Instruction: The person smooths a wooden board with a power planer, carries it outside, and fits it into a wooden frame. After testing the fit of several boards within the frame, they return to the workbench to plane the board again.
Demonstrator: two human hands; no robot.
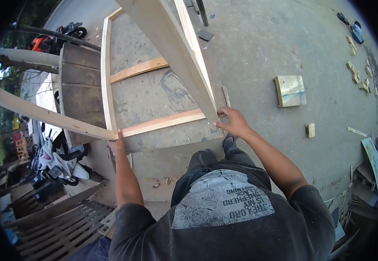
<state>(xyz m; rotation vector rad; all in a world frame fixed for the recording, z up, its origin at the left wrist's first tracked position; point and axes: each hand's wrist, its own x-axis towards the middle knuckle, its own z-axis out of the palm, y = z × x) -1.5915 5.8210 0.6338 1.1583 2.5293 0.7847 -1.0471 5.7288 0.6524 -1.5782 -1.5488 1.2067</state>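
A large pale wooden frame [163,122] with long side rails and two cross slats fills the middle of the head view, lifted above the concrete floor. My left hand [118,140] grips its near left corner, where the left rail meets the lower cross slat. My right hand [232,122] holds the near end of the right rail [176,52], which runs up and away to the top of the view. Another long rail [45,114] sticks out to the left from the left corner. My dark shirt and trousers show below.
A square wood block [290,90] and a small offcut [311,129] lie on the concrete to the right, with several scraps [358,74] further off. Dark boards [81,82] sit under the frame's left side. A slatted pallet [62,222] and parked scooters [58,163] are at lower left.
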